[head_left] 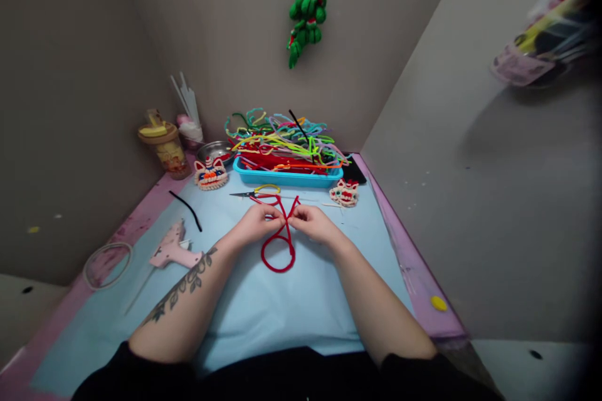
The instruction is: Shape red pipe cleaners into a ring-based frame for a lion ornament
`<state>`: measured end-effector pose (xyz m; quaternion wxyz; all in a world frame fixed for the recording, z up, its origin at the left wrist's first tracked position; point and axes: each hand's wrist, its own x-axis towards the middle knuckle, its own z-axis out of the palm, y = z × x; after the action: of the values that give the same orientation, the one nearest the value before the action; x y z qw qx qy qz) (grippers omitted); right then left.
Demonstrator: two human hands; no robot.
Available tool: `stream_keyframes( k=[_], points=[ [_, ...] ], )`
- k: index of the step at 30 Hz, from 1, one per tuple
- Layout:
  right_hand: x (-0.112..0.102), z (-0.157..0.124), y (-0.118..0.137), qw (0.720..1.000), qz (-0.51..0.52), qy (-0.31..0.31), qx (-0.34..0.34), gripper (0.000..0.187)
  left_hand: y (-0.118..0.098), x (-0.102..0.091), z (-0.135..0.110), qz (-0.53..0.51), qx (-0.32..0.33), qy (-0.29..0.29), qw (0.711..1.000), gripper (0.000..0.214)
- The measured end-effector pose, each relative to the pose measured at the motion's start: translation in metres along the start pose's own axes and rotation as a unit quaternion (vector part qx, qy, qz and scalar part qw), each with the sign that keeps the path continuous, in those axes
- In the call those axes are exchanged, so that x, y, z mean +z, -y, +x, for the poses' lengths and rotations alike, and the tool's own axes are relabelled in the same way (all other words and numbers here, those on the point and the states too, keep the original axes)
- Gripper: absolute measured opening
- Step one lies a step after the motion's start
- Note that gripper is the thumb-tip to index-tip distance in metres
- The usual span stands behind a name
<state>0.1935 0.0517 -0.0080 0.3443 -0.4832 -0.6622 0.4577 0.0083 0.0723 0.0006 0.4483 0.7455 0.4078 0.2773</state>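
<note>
A red pipe cleaner (278, 271) is bent into a round loop at its lower end, with its strands crossing above and two ends sticking up. My left hand (260, 222) pinches it at the crossing from the left. From the right, my right hand (312, 223) pinches it at nearly the same spot, fingertips almost touching the left ones. Just beyond my hands lie scissors (249, 194) with dark blades and red handles, partly hidden by my left hand and the pipe cleaner. A yellow bent piece (268, 188) rests beside them.
A blue tray (288, 180) heaped with coloured pipe cleaners stands at the back. Two lion-head crafts, one left (211, 175) and one right (345, 193), flank it. A pink glue gun (174, 249) and a black pipe cleaner (187, 208) lie left, near a cup (169, 150) and metal bowl (215, 151).
</note>
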Motion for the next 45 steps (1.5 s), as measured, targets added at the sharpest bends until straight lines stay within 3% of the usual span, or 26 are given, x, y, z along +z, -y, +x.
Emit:
stream_keyframes(
  k=[16, 29, 31, 34, 37, 41, 45],
  points=[
    [0.005, 0.002, -0.008, 1.000, -0.029, -0.009, 0.002, 0.018, 0.003, 0.001, 0.001, 0.029, -0.004, 0.004, 1.000, 0.021],
    [0.007, 0.005, -0.008, 0.995, 0.073, -0.067, 0.002, 0.022, 0.000, 0.001, 0.000, -0.085, -0.053, -0.003, 0.995, 0.022],
    [0.002, 0.002, -0.003, 0.992, 0.069, -0.104, -0.029, 0.018, 0.002, -0.002, 0.000, -0.104, -0.060, -0.010, 0.993, 0.022],
    [-0.010, -0.006, 0.008, 0.970, -0.036, -0.179, -0.162, 0.014, 0.005, -0.007, 0.001, -0.142, -0.080, -0.045, 0.986, 0.022],
    [-0.019, -0.016, 0.015, 0.923, -0.212, -0.134, -0.293, 0.025, 0.009, -0.011, 0.002, -0.178, -0.115, -0.072, 0.975, 0.021],
    [-0.012, -0.020, 0.014, 0.875, -0.345, -0.073, -0.333, 0.038, 0.013, -0.012, 0.002, -0.232, -0.150, -0.063, 0.959, 0.022],
    [-0.001, -0.019, 0.010, 0.859, -0.367, -0.090, -0.344, 0.023, 0.014, -0.011, 0.002, -0.246, -0.146, -0.046, 0.957, 0.023]
  ],
)
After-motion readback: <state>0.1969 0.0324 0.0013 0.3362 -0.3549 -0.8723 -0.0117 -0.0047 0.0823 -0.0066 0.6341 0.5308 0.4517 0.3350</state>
